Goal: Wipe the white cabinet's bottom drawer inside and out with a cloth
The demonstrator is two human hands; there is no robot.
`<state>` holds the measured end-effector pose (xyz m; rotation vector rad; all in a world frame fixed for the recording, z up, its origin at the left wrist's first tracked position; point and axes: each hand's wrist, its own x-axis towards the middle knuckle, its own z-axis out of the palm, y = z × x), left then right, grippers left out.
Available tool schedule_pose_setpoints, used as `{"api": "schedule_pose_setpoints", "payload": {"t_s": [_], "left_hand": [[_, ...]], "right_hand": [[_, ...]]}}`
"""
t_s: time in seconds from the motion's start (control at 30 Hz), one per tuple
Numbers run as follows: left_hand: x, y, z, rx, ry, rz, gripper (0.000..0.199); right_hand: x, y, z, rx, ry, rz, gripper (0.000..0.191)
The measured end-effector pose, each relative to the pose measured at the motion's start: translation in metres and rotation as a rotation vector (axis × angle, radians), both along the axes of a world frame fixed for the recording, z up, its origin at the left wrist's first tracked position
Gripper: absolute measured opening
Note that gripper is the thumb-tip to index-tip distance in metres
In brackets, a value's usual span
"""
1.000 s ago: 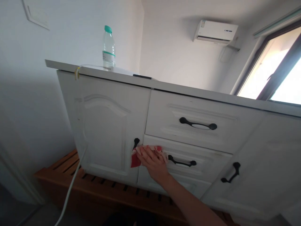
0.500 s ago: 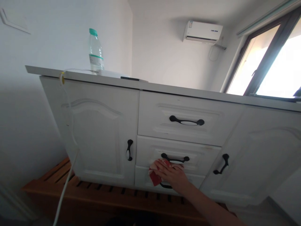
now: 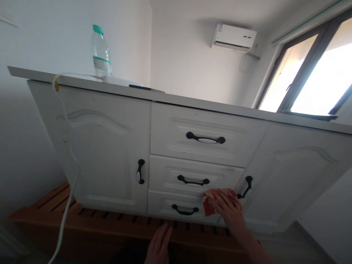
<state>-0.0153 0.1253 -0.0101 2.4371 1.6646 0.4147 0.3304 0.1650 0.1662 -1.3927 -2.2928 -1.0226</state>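
Note:
A red and white cloth point(image 3: 208, 208) lies under the fingers of my right hand point(image 3: 229, 212), which presses it to the front of the white cabinet point(image 3: 110, 190). The cloth is at the right end of the lower drawers, close to the black handle point(image 3: 248, 185) of the right door. To its left are the bottom drawer handle point(image 3: 185, 211) and the middle drawer handle point(image 3: 193, 181). My left hand point(image 3: 158, 245) shows at the bottom edge, fingers stretched out, holding nothing, near the front of a slatted wooden bench point(image 3: 90, 223).
On the cabinet top stand a clear bottle point(image 3: 101, 51) with a green cap and a flat dark object point(image 3: 143, 88). A white cable point(image 3: 67, 205) hangs down the left door. A dark flat item point(image 3: 308, 115) lies at the top right, by the window.
My right hand has slid the cloth rightward from the middle drawer handle toward the right door. My left hand has come into view at the bottom. The view has shifted slightly right.

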Motion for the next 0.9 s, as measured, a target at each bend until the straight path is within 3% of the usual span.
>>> {"api": "schedule_pose_setpoints", "payload": {"t_s": [0.07, 0.17, 0.23, 0.3, 0.37, 0.43, 0.57, 0.67, 0.73, 0.8, 0.9], "left_hand": [[0.021, 0.016, 0.032, 0.034, -0.056, -0.068, 0.080], [0.045, 0.038, 0.076, -0.051, -0.050, -0.125, 0.089], [0.053, 0.049, 0.093, -0.125, -0.041, -0.173, 0.091], [0.057, 0.055, 0.100, -0.179, -0.054, -0.199, 0.091], [0.059, 0.057, 0.099, -0.199, -0.081, -0.201, 0.088], [0.062, 0.057, 0.094, -0.194, -0.100, -0.184, 0.086], [0.067, 0.056, 0.082, -0.209, -0.090, -0.137, 0.087], [0.065, 0.058, 0.075, -0.196, -0.087, -0.158, 0.084], [0.061, 0.060, 0.074, -0.170, -0.072, -0.180, 0.082], [0.058, 0.060, 0.077, -0.162, -0.041, -0.189, 0.084], [0.057, 0.058, 0.086, -0.192, 0.005, -0.181, 0.092]], "right_hand": [[-0.009, -0.008, -0.015, -0.004, 0.090, -0.055, 0.077], [-0.019, -0.020, -0.040, -0.021, 0.224, -0.082, 0.075], [-0.021, -0.027, -0.050, -0.004, 0.340, -0.032, 0.072], [-0.022, -0.032, -0.047, 0.028, 0.479, 0.013, 0.064], [-0.026, -0.035, -0.028, 0.082, 0.603, 0.020, 0.056], [-0.037, -0.034, 0.002, 0.149, 0.681, 0.005, 0.049], [-0.092, -0.016, 0.066, 0.322, 0.747, 0.037, 0.047], [-0.150, 0.007, 0.101, 0.197, 0.602, 0.169, 0.046], [-0.181, 0.022, 0.116, 0.040, 0.516, 0.141, 0.042], [-0.198, 0.031, 0.127, -0.098, 0.456, 0.057, 0.034], [-0.196, 0.034, 0.135, -0.194, 0.382, 0.001, 0.031]]}}
